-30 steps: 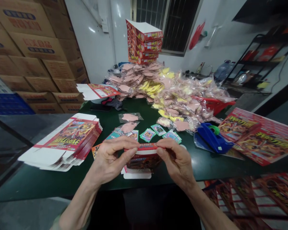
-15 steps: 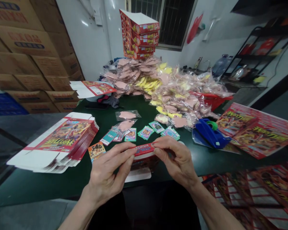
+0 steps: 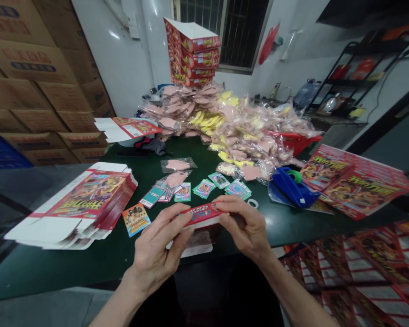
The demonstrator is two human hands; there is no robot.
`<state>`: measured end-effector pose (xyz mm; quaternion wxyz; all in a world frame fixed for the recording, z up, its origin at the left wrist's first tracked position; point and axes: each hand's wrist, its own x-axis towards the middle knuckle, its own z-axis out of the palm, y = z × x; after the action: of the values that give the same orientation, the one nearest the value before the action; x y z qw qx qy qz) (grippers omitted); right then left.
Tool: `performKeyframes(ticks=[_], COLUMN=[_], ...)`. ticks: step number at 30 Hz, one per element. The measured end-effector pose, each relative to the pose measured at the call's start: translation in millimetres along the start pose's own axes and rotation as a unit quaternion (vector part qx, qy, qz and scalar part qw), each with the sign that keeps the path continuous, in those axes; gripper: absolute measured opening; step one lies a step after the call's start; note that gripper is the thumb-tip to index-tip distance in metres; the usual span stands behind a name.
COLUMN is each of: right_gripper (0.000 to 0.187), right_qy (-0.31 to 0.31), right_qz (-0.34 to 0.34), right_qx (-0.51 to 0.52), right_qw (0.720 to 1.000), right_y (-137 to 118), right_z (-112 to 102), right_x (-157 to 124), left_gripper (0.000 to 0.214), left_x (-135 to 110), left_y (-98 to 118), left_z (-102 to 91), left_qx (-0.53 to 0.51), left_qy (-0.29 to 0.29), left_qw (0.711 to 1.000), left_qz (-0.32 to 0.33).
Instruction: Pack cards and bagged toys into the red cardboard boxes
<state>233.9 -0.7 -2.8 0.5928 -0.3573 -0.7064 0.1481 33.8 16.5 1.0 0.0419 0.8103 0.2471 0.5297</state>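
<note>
Near the table's front edge, a red printed cardboard box (image 3: 201,216) is gripped at both ends of its narrow printed edge. My left hand (image 3: 160,243) pinches the left end between thumb and fingers. My right hand (image 3: 243,222) closes on the right end in the same way. A pale flap (image 3: 194,245) shows below that edge; much of the box is hidden behind my hands. Just beyond lie several small trading cards (image 3: 204,188), a teal card pile (image 3: 154,196) and an orange picture card (image 3: 136,219). A white ring (image 3: 252,203) lies by my right hand.
Flat printed cartons (image 3: 85,195) are stacked at left, more printed sheets (image 3: 354,186) at right. A blue tape dispenser (image 3: 291,187) stands before them. Bagged pink and yellow pieces (image 3: 225,118) heap up at the back below stacked red boxes (image 3: 194,59). Brown cartons (image 3: 37,81) line the left wall.
The box edge has tilted, its right end now higher, and my left fingers have shifted along it. The whole view has swung slightly to the right.
</note>
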Motion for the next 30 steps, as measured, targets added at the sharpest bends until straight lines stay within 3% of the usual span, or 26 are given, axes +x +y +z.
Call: performKeyframes(ticks=[3, 6, 17, 20, 23, 25, 26, 28, 30], right_gripper=[0.011, 0.008, 0.033, 0.040, 0.040, 0.042, 0.040, 0.027, 0.026], right_qy=[-0.058, -0.074, 0.002, 0.042, 0.015, 0.031, 0.070, 0.188, 0.254], right_qz=[0.021, -0.006, -0.110, -0.106, -0.066, 0.004, 0.058, 0.178, 0.245], right_qx=[-0.027, -0.063, -0.100, -0.092, -0.086, -0.119, -0.158, -0.253, -0.317], right_qw=[0.998, 0.995, 0.989, 0.989, 0.994, 0.992, 0.983, 0.932, 0.880], right_y=[-12, -21, 1, 2, 6, 17, 25, 44, 62], right_z=[-8, -12, 1, 10, 7, -12, -28, -75, -133], right_x=[12, 20, -11, -16, -20, -23, -24, -24, -19], left_gripper=[0.025, 0.023, 0.031, 0.044, 0.048, 0.040, 0.036, 0.033, 0.035], left_x=[5, 8, -8, -9, -10, -11, -12, -14, -17], left_y=[-1, -3, -7, -10, -11, -11, -12, -14, -18], left_z=[-1.1, -2.7, 15.3, 23.4, 25.6, 24.9, 24.5, 24.2, 25.0], left_qx=[-0.046, -0.094, -0.074, -0.038, 0.040, 0.061, 0.054, 0.030, 0.022], left_qy=[-0.008, -0.024, 0.028, 0.068, 0.094, 0.101, 0.100, 0.090, 0.079], left_qw=[0.998, 0.994, 0.997, 0.994, 0.985, 0.979, 0.977, 0.974, 0.974], left_qz=[-0.033, -0.053, -0.023, -0.082, -0.143, -0.164, -0.179, -0.207, -0.213])
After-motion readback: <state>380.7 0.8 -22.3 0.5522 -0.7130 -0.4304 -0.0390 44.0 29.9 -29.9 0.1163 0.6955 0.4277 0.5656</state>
